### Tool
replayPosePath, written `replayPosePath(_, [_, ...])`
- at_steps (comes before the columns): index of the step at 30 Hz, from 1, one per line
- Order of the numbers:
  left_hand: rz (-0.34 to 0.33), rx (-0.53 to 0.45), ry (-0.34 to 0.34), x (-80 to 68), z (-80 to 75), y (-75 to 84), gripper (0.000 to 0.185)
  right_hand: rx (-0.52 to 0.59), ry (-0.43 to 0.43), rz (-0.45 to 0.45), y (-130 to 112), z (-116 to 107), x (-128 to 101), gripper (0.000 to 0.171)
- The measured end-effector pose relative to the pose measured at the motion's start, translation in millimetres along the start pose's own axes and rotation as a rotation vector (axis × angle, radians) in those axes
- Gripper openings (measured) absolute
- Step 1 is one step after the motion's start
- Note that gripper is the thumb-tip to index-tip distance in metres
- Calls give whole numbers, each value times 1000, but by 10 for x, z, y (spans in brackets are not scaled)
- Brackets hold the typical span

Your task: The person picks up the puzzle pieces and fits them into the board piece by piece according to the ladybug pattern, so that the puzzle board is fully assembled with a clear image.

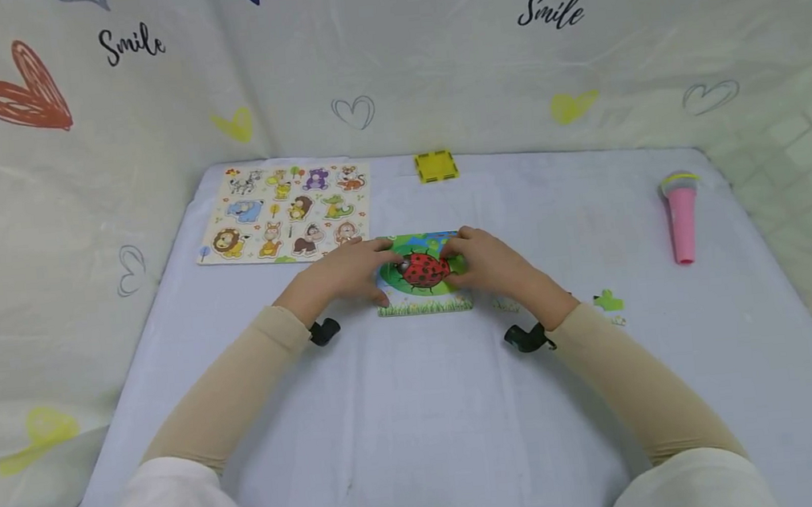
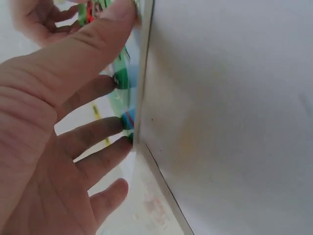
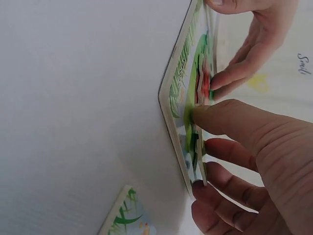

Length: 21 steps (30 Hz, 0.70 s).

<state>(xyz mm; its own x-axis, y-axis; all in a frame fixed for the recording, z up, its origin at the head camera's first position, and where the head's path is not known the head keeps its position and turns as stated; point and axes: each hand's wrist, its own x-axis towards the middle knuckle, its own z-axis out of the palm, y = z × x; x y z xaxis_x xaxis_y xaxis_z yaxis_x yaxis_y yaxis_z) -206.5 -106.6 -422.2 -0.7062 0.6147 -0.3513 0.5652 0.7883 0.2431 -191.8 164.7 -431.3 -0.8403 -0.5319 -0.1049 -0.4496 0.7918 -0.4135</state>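
Observation:
A square ladybug puzzle (image 1: 425, 308) lies flat on the table in front of the person, with a grass strip along its near edge. My left hand (image 1: 346, 273) rests on its left side. The thumb (image 2: 98, 41) lies at the near corner and spread fingertips touch the picture in the left wrist view. My right hand (image 1: 494, 263) is over the right side of the puzzle. Its thumb and fingers pinch a puzzle piece (image 3: 200, 161) that stands slightly raised and tilted above the board. The fingers partly cover the ladybug's right end.
An animal puzzle board (image 1: 286, 252) lies at the back left. A yellow square tile (image 1: 436, 166) sits at the back edge. A pink toy microphone (image 1: 682, 221) lies at the right. Loose puzzle pieces, one of them green (image 1: 608, 300), lie near the right wrist.

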Motion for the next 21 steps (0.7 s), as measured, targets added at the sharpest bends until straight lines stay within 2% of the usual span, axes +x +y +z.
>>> replayPosePath(7, [5,4,34,-12,32,-3,83,50,-11,21,-3,1,-22,38])
replayPosePath(14, [1,19,75,-22,74,-28,91,59,2,30,-3,-2,-28,37])
replayPosePath(21, [9,-21,84,-56,108,-55,90,50,3,29,-11,2,-29,38])
